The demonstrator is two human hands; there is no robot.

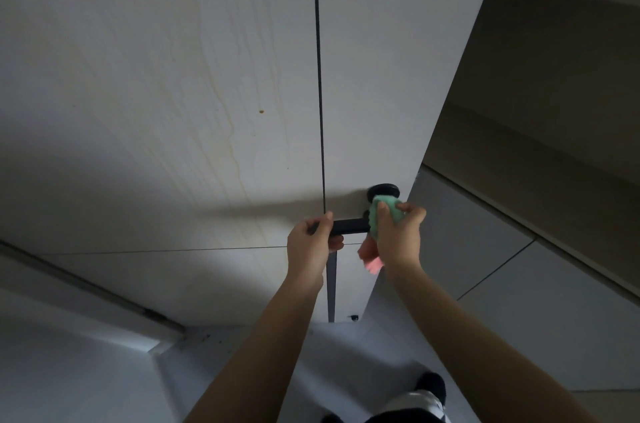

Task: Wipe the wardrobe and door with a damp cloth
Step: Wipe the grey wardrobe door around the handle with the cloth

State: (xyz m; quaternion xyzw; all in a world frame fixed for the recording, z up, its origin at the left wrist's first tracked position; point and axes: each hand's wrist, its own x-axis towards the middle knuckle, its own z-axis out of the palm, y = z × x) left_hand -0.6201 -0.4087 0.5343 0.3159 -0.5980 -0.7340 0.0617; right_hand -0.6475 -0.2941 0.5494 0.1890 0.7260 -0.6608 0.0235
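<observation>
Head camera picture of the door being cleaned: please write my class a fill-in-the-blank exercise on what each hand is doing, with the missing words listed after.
1. The left hand grips the free end of the black ____.
2. The right hand presses a green and ____ cloth against the handle near its round base.
3. A small orange spot marks the ____ above the hands.
4. A dark vertical ____ runs down the door.

Missing words: handle; pink; door; line
</observation>
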